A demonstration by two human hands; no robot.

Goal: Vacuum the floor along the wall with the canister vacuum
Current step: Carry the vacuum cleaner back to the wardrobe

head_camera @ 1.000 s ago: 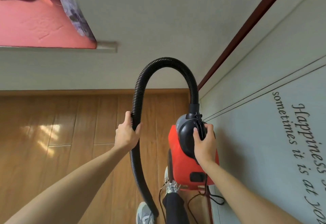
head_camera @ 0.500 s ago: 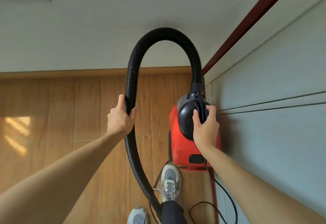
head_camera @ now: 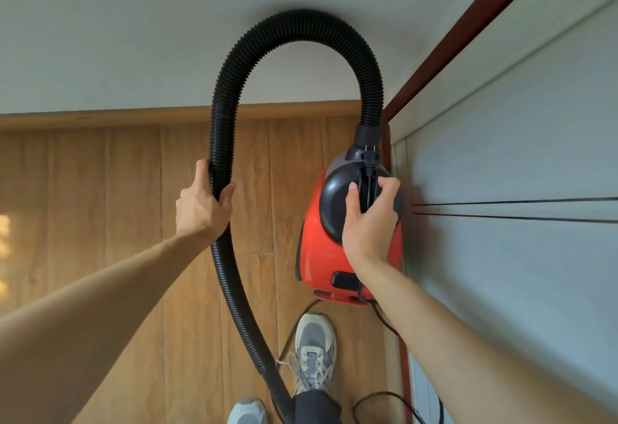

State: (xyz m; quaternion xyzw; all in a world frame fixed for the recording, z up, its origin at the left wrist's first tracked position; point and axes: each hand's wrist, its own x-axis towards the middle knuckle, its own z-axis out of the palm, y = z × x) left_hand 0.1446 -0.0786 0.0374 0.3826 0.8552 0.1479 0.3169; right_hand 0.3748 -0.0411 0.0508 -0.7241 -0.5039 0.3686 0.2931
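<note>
Hands were both closed on the machine: the left hand point(head_camera: 204, 208) wrapped around the black ribbed hose point(head_camera: 294, 27), the right hand point(head_camera: 371, 219) gripping the black top handle of the red canister vacuum point(head_camera: 314, 249). The vacuum hung just beside the pale wall point(head_camera: 501, 156) (right edge of the wooden floor point(head_camera: 117, 189)), with a grey sneaker point(head_camera: 312, 350) below it.
</note>
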